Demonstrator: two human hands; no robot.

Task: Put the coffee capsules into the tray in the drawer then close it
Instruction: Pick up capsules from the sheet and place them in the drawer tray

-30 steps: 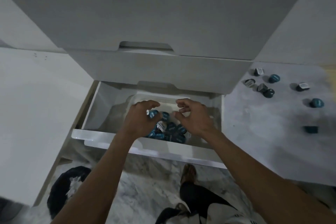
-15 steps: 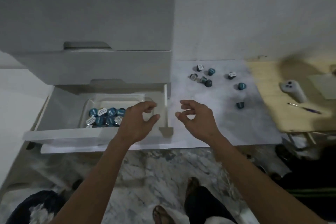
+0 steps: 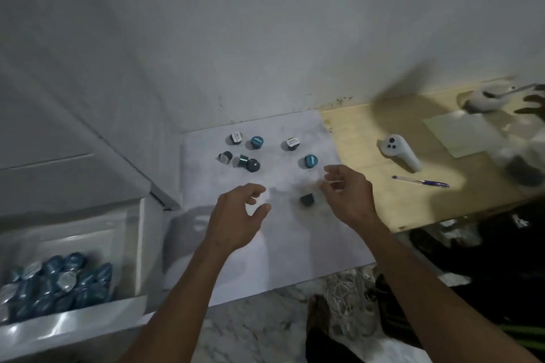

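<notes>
- A moment ago both hands were over the drawer (image 3: pixel 138 247); now they have come across to the loose coffee capsules (image 3: pixel 256 142) on the white table (image 3: pixel 295 250), and the drawer sits off to the lower left.
- Seven capsules lie on the table: six in a loose bunch near the wall, and one dark capsule (image 3: pixel 307 200) alone, closer to the person.
- The dark capsule lies between the two hands, just beside the right hand (image 3: pixel 349 194) and a bit farther from the left hand (image 3: pixel 236 215). So the right hand is nearer to it.
- It is short and round and looks tipped on its side, but it is too blurry to be sure.
- Each hand makes a loose grip: fingers bent, thumb apart, nothing held.
- A teal capsule (image 3: pixel 310 161) sits just past the right fingertips.
- The clear tray (image 3: pixel 97 233) in the drawer already holds a heap of blue capsules (image 3: pixel 59 280). The drawer is open, so I think the job is partly done.
- On the wooden table (image 3: pixel 365 127) to the right lie a white controller (image 3: pixel 399 152) and a pen (image 3: pixel 421 181).
</notes>
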